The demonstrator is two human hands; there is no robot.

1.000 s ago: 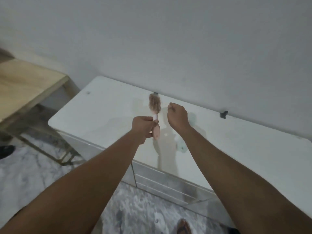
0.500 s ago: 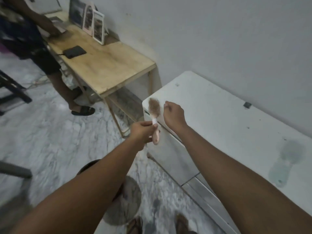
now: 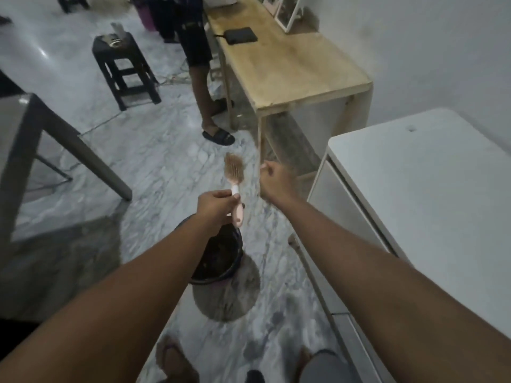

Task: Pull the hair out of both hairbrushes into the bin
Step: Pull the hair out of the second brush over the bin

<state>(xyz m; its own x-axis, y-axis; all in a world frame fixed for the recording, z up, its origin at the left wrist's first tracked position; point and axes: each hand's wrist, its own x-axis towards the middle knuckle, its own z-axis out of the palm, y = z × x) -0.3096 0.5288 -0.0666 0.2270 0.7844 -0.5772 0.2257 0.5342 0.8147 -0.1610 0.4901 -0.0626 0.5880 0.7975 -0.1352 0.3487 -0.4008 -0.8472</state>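
My left hand (image 3: 215,204) grips a pink hairbrush (image 3: 235,175) by its handle, with the bristle head pointing up and matted with light brown hair. My right hand (image 3: 276,181) is a closed fist just to the right of the brush head, fingertips pinched together and apart from the brush. Any hair between those fingertips is too fine to make out. A dark round bin (image 3: 232,268) stands on the marble floor right under my left wrist, partly hidden by my forearm. No second hairbrush is in view.
A white cabinet (image 3: 414,189) stands at my right. Beyond it is a wooden table (image 3: 290,64), with another person's legs (image 3: 203,100) beside it. A black stool (image 3: 124,70) sits far left, a grey table leg (image 3: 83,153) nearer. My feet show at the bottom edge.
My view has swung left and down, from the white cabinet top to the floor. Both hands, with the brush, have moved from above the cabinet to above the bin.
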